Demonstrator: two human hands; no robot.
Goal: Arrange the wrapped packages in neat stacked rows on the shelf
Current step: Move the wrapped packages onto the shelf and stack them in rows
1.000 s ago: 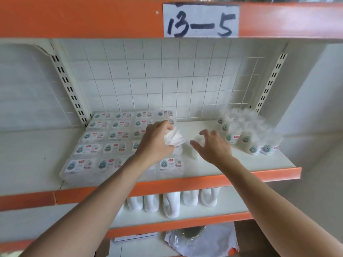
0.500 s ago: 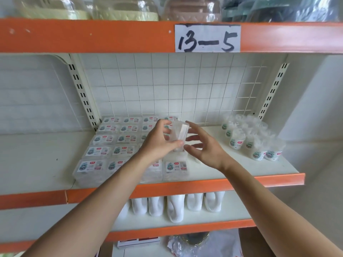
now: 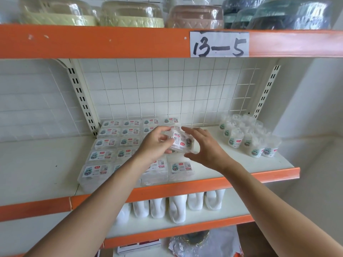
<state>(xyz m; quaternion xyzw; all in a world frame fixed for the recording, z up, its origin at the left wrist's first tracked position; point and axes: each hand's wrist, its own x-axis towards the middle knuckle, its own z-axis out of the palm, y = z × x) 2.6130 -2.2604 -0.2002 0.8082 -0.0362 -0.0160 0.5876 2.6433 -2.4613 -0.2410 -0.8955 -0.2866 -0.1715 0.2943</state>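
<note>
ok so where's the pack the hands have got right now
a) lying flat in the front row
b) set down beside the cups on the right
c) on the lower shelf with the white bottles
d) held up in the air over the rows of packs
d: the left hand and right hand hold the pack tilted above the rows of packs, not set down.

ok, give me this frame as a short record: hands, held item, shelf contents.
left hand: grips the package's left end
right hand: cupped at its right end, contact unclear
package: held tilted above the rows, label showing
rows: packages lying flat in a grid on the shelf, left part
cups: wrapped, clustered at the right
</note>
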